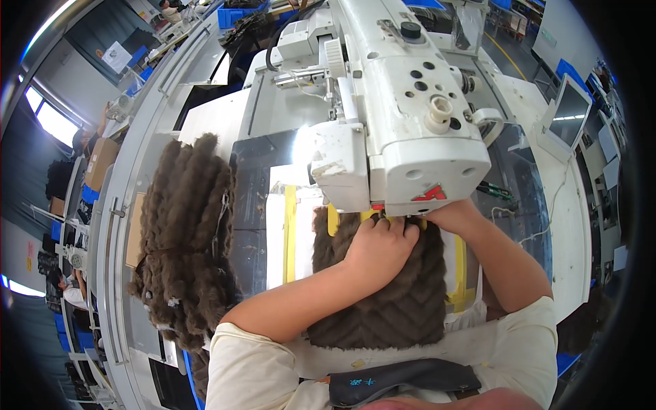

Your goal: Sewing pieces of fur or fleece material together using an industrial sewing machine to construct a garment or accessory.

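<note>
A brown fur piece (383,307) with a chevron pattern lies under the head of a large white sewing machine (417,123). On its far part rests my left hand (386,246), fingers bent and closed on the fur just below the machine head. My right hand (451,217) reaches in from the right beside the machine's front; its fingers are mostly hidden behind the head, so what they touch does not show. Yellow plate parts (333,220) show at the fur's far edge, near the needle area.
Left of the machine lies a thick stack of brown fur pieces (184,205). Yellow tape strips (290,236) run along the white work plate. A green-handled tool (495,191) lies right of the machine head, and a screen (568,116) stands farther right. Other people sit at left.
</note>
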